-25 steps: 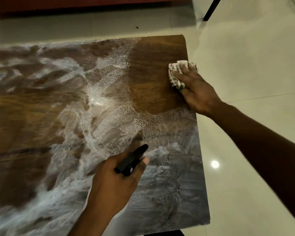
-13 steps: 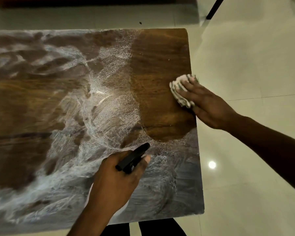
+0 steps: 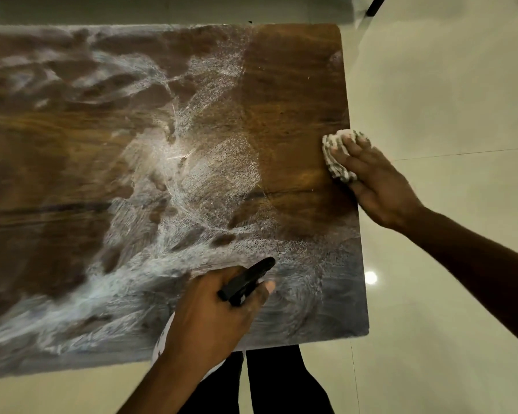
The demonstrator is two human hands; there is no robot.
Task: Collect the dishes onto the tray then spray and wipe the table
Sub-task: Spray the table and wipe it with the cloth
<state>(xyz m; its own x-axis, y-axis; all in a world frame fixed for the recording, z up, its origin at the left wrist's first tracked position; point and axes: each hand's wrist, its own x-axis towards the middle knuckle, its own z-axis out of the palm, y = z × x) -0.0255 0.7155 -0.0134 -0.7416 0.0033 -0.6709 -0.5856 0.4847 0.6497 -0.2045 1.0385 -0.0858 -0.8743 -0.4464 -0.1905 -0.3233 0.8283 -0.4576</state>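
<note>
A dark wooden table fills most of the view, streaked with white spray foam on its left, middle and near parts; a strip along the right side is wiped to bare wood. My right hand presses a crumpled striped white cloth flat onto the table's right edge, fingers straight. My left hand grips a spray bottle by its black trigger head over the near edge; the white bottle body is mostly hidden under the hand. No dishes or tray are in view.
Pale glossy floor tiles surround the table on the right and near sides. A black furniture leg stands at the top right. My dark trousers show below the table's near edge.
My right hand has drawn the cloth along the right edge toward me, widening the wiped strip. My left hand has kept its grip on the spray bottle in about the same place.
</note>
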